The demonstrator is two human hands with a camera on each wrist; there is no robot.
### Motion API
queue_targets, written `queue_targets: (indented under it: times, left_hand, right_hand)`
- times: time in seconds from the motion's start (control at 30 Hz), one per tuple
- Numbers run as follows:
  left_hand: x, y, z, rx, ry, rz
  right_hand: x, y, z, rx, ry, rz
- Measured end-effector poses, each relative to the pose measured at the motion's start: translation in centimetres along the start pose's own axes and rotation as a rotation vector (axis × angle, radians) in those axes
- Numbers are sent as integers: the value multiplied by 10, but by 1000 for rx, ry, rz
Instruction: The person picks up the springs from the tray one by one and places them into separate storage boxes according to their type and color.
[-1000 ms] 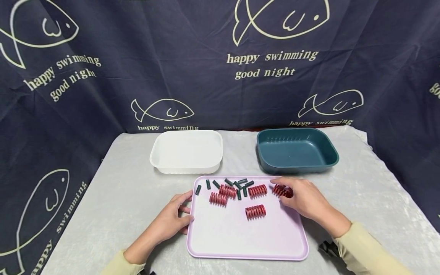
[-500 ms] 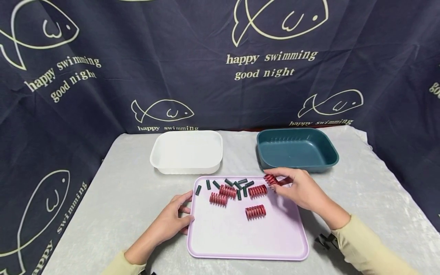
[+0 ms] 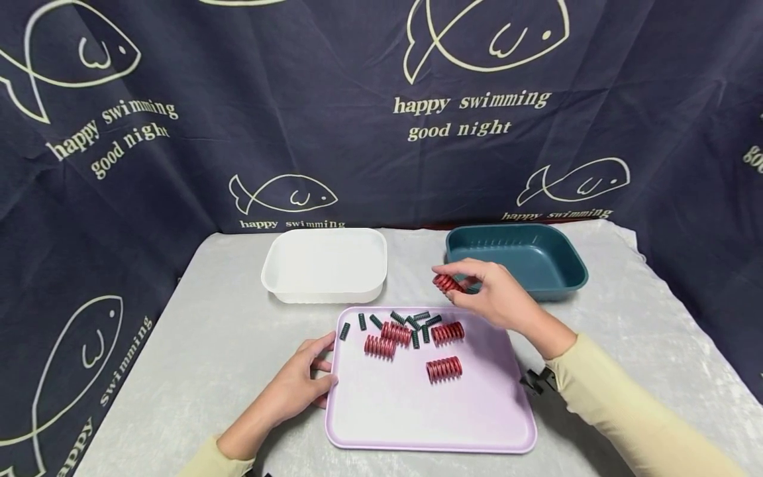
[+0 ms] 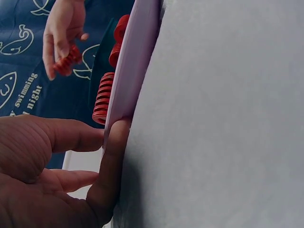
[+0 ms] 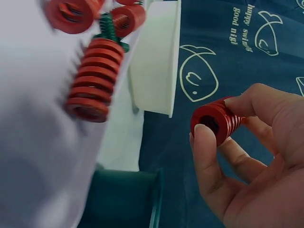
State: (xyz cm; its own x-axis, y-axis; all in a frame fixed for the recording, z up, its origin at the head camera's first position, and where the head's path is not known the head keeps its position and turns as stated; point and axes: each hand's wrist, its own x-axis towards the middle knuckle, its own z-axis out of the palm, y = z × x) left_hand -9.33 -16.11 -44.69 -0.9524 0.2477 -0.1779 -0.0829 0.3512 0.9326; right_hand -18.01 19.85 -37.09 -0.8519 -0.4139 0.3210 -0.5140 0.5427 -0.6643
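Note:
In the head view, my right hand holds a red coil spring above the back of the tray, in front of the teal bin. The right wrist view shows thumb and fingers pinching this spring, its hollow end visible. My left hand holds the left edge of the pale lilac tray, thumb at the rim and a finger along the outer wall. On the tray lie several red springs, one by itself nearer the middle, and several small dark green springs grouped at the back.
A white bin stands behind the tray to the left. The teal bin stands at the back right. Pale grey cloth covers the table, and a dark blue curtain with fish drawings hangs behind it.
My right hand has lifted the red spring off the tray's back right corner and carried it up, back and to the left. The left hand stays at the tray edge.

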Motion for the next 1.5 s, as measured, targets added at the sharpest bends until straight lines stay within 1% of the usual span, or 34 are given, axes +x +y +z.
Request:
queue_targets:
  times: [0.2, 0.4, 0.5, 0.6, 0.87, 0.97, 1.2, 1.33, 1.5]
  left_hand:
    - [0, 0, 1, 13, 0, -5]
    - [0, 0, 1, -3, -12, -3]
    - [0, 0, 1, -19, -21, -2]
    - [0, -1, 1, -29, -24, -2]
    - [0, -1, 0, -8, -6, -7]
    - [-1, -1, 0, -8, 1, -13]
    - [-2, 0, -1, -8, 5, -12]
    - [-2, 0, -1, -11, 1, -8]
    - [-2, 0, -1, -8, -8, -2]
  right_hand:
    - [31, -10, 3, 42, -46, 40]
    - [59, -18, 11, 81, -67, 24]
    - [69, -19, 16, 110, -76, 20]
    - [78, -22, 21, 116, -91, 26]
    - [103, -31, 35, 113, -150, 72]
    - [115, -35, 45, 106, -159, 75]
    - [141, -50, 76, 42, -198, 35]
    - [152, -56, 93, 20, -228, 64]
    - [164, -58, 112, -36, -252, 84]
